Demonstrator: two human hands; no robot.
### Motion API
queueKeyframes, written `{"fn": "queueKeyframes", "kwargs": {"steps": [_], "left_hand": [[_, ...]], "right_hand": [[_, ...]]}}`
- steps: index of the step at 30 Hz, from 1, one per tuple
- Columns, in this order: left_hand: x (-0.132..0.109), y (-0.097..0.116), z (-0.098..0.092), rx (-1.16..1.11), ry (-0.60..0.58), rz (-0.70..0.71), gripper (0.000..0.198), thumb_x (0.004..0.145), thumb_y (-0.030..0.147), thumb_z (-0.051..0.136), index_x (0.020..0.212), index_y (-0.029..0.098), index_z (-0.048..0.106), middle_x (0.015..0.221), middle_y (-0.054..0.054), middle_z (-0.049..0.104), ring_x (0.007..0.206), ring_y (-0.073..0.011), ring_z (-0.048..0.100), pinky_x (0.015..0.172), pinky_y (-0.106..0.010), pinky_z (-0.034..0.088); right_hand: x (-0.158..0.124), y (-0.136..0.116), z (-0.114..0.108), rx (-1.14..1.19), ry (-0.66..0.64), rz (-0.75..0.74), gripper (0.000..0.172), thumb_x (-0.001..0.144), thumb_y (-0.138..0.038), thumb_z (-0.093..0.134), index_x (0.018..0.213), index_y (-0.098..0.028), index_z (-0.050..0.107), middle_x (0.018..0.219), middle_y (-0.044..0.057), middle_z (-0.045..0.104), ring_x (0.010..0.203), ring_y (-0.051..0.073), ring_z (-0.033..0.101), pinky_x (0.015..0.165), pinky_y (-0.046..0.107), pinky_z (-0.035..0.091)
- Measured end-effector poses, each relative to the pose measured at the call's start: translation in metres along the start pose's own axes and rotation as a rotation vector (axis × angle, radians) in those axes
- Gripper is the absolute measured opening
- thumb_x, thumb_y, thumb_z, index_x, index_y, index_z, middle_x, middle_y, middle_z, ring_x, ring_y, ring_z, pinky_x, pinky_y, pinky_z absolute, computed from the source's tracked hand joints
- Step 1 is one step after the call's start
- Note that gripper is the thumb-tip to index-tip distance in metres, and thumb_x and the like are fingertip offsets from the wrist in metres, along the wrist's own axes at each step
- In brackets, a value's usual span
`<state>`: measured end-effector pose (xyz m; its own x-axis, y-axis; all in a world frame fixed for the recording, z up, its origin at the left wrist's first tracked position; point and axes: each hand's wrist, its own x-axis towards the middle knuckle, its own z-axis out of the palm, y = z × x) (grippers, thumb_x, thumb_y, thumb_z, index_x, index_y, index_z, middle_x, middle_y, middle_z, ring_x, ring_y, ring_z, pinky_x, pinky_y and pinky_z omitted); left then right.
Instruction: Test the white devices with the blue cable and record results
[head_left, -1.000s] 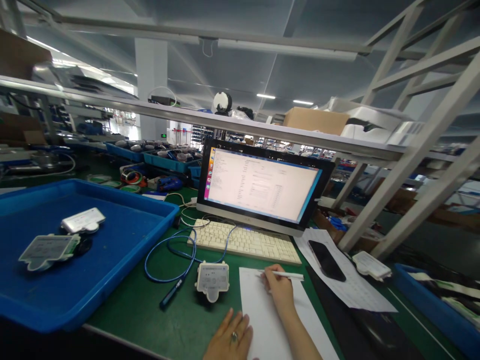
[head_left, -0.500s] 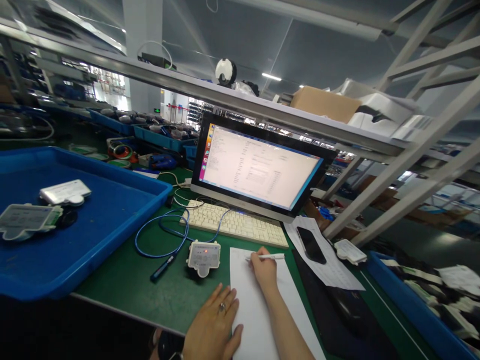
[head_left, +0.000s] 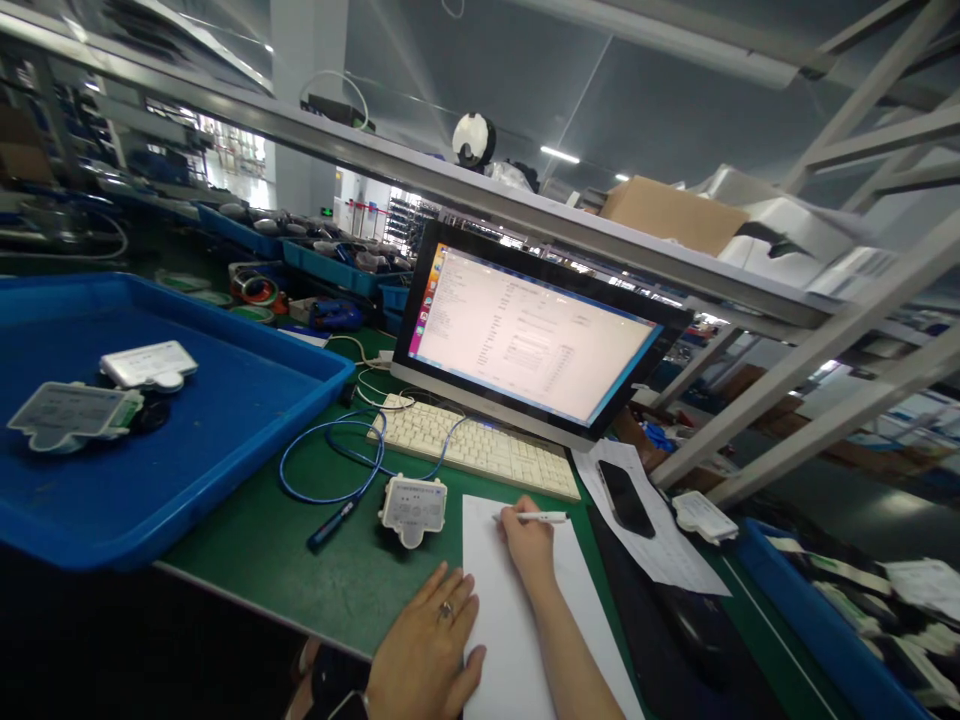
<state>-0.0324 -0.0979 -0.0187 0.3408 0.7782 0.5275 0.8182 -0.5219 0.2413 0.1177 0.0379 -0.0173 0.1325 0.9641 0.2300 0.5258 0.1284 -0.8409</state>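
Observation:
A white pen (head_left: pixel 551 517) is pinched in my right hand (head_left: pixel 527 545), its tip at the upper part of a white sheet of paper (head_left: pixel 499 620). My left hand (head_left: pixel 427 640), wearing a ring, lies flat with fingers stretched out over the sheet's left edge and the green table. Just beyond it sits a small white electronic module (head_left: pixel 412 508) with a printed label. A blue cable (head_left: pixel 289 470) loops beside the module, and a dark blue pen-like plug (head_left: pixel 330 527) lies to its left.
Behind the paper are a cream keyboard (head_left: pixel 480 445) and a lit monitor (head_left: pixel 532 335). At left, a blue tray (head_left: pixel 247 400) holds two modules. To the right lie a phone (head_left: pixel 626 498) on printed papers, a black mouse (head_left: pixel 694 625) and a blue bin (head_left: pixel 795 590) of parts.
The view has shifted slightly, so the background sits further right. The red light on the module no longer shows. Both hands keep nearly the same pose on the paper.

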Motion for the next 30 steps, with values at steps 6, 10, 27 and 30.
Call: {"fn": "queueKeyframes", "kwargs": {"steps": [6, 10, 27, 30], "left_hand": [[0.0007, 0.0003, -0.0013, 0.009, -0.006, 0.007, 0.034, 0.081, 0.037, 0.052, 0.109, 0.017, 0.056, 0.118, -0.005, 0.059, 0.109, -0.0216, 0.054, 0.095, -0.037, 0.045], [0.0005, -0.0001, -0.0013, 0.002, -0.024, 0.005, 0.034, 0.082, 0.037, 0.051, 0.109, 0.017, 0.055, 0.118, -0.006, 0.058, 0.110, -0.0218, 0.054, 0.096, -0.038, 0.044], [0.0011, 0.0014, -0.0020, -0.006, -0.044, -0.009, 0.034, 0.081, 0.037, 0.052, 0.109, 0.016, 0.056, 0.118, -0.006, 0.058, 0.110, -0.0222, 0.054, 0.096, -0.038, 0.044], [0.0009, 0.0015, -0.0019, 0.000, -0.042, -0.016, 0.035, 0.081, 0.037, 0.052, 0.109, 0.017, 0.057, 0.119, -0.006, 0.058, 0.110, -0.0225, 0.054, 0.096, -0.038, 0.045]], "right_hand": [[-0.0011, -0.0001, -0.0009, -0.014, 0.006, 0.012, 0.019, 0.066, -0.029, 0.047, 0.050, -0.024, 0.038, 0.040, -0.005, 0.050, 0.045, 0.015, 0.048, 0.050, 0.025, 0.034], [-0.0003, 0.0007, -0.0009, -0.015, 0.014, 0.013, 0.019, 0.067, -0.029, 0.047, 0.051, -0.024, 0.038, 0.040, -0.005, 0.049, 0.045, 0.015, 0.048, 0.050, 0.025, 0.035], [0.0003, 0.0010, -0.0019, -0.057, 0.034, -0.001, 0.019, 0.066, -0.031, 0.047, 0.050, -0.024, 0.037, 0.039, -0.006, 0.047, 0.045, 0.015, 0.046, 0.050, 0.025, 0.033], [0.0008, 0.0009, -0.0021, -0.058, 0.052, -0.002, 0.019, 0.066, -0.031, 0.046, 0.050, -0.024, 0.037, 0.040, -0.005, 0.046, 0.046, 0.015, 0.046, 0.051, 0.025, 0.033]]}}
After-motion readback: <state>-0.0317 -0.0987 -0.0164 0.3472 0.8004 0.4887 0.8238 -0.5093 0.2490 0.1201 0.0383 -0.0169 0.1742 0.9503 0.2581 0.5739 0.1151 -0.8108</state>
